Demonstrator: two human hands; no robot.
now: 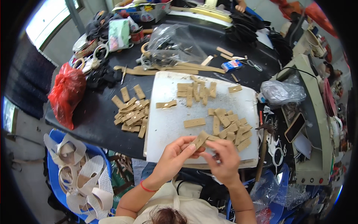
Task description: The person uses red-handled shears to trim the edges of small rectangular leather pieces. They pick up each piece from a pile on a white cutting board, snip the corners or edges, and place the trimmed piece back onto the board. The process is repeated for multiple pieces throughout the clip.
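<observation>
My left hand [178, 152], a red band on its wrist, pinches a short tan strap piece [200, 139] between thumb and fingers above the front of a white board. Close beside it, my right hand [225, 158] has its fingers loosely curled, thumb and forefinger apart. Its fingertips are at the near side of the strap piece; whether they touch it I cannot tell. Just beyond my right hand lies a heap of tan strap pieces [232, 128]. A single flat strap piece [194, 122] with small holes rests on the white board [167, 128].
More strap pieces [132, 114] are heaped on the black table [100, 127] left of the board. A red plastic bag [67, 95] sits at the left edge. A blue tub [56, 164] of pale straps stands below. A hammer [264, 140] and phone [294, 127] lie right.
</observation>
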